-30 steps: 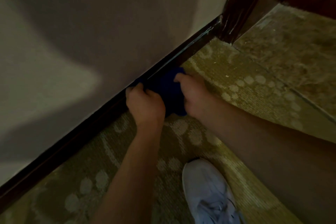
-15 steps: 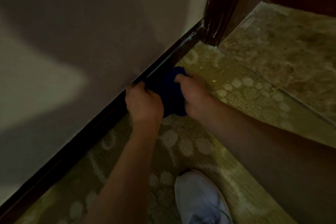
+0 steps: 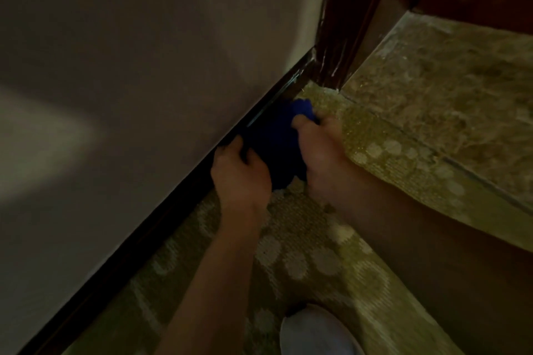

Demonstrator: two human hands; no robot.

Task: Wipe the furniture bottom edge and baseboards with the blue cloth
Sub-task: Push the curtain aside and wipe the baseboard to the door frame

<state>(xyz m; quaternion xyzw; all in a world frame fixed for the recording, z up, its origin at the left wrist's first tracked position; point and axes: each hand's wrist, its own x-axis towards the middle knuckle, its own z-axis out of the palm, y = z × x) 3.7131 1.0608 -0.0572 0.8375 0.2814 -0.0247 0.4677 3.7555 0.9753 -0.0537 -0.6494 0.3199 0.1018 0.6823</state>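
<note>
Both hands grip the blue cloth — the left hand on its near side, the right hand beside it — pressing it against the dark baseboard, near the door frame, on patterned carpet.

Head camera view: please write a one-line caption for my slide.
Both hands, left hand and right hand, press a blue cloth against the dark baseboard near the door frame.

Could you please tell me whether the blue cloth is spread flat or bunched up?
Bunched up: the dark blue cloth forms a thick wad between both hands.
</note>
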